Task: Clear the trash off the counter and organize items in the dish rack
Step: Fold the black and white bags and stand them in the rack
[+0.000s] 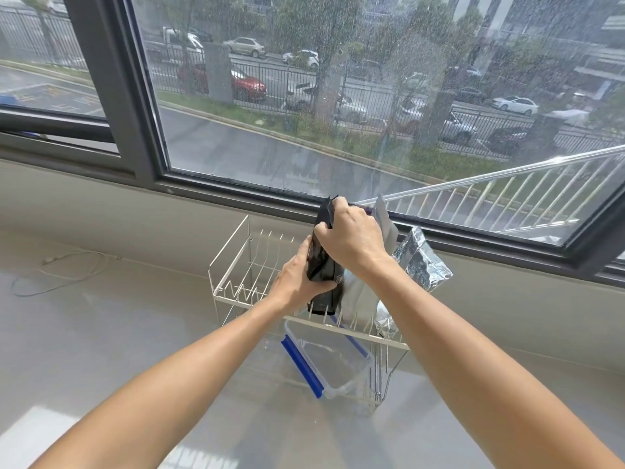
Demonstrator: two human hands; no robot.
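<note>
A white wire dish rack [236,262] stands on the pale counter under the window. A black pouch [323,265] stands upright between its upper tines. My left hand [297,279] grips the pouch's lower part, and my right hand [351,238] pinches its top edge. Right of it in the rack lean a silver pouch [385,221] and a black-and-silver printed bag [422,262]. A clear plastic container with blue clips [324,363] lies tilted on the rack's lower level.
A white cable [67,265] lies on the counter at the left, near the wall. The window frame [236,198] and sill run close behind the rack. The counter [135,333] stretches left of and in front of the rack.
</note>
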